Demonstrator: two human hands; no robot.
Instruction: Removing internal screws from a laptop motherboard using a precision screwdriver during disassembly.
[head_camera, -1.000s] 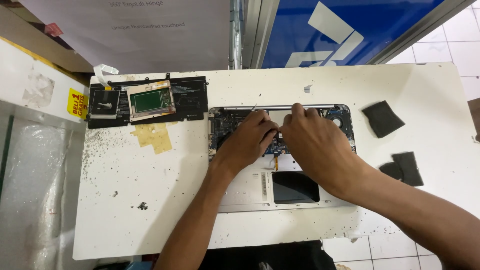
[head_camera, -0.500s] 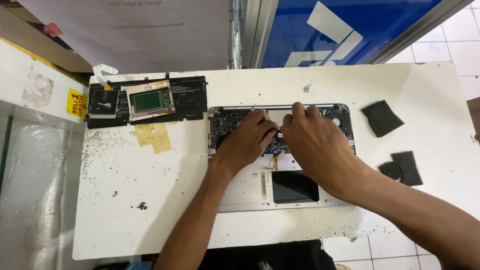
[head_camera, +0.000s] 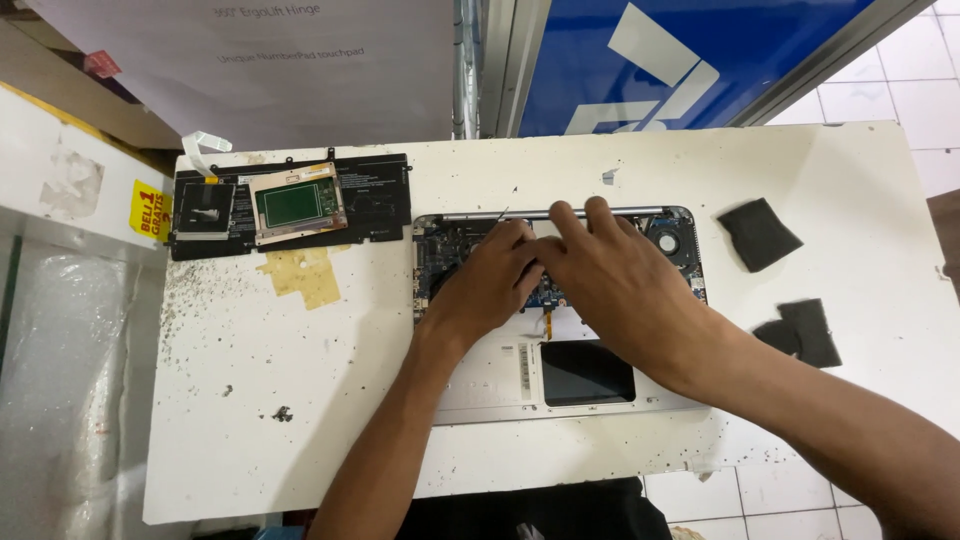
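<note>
Hands (head_camera: 560, 275) over opened laptop (head_camera: 480, 375); battery (head_camera: 290, 205), black pads (head_camera: 758, 233) alongside.

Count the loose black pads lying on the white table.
3. One black pad lies right of the opened laptop, near its fan. Two more sit lower right: a larger one partly overlapping a smaller one. The hands could hide others.

Bright, even overhead light, soft short shadows under the left hand (head_camera: 490, 285) and right hand (head_camera: 620, 285), white table (head_camera: 300, 420) near overexposed, mild glare on plastic wrap (head_camera: 60, 400) at left, sharp focus, slight wide-angle bending at edges
</note>
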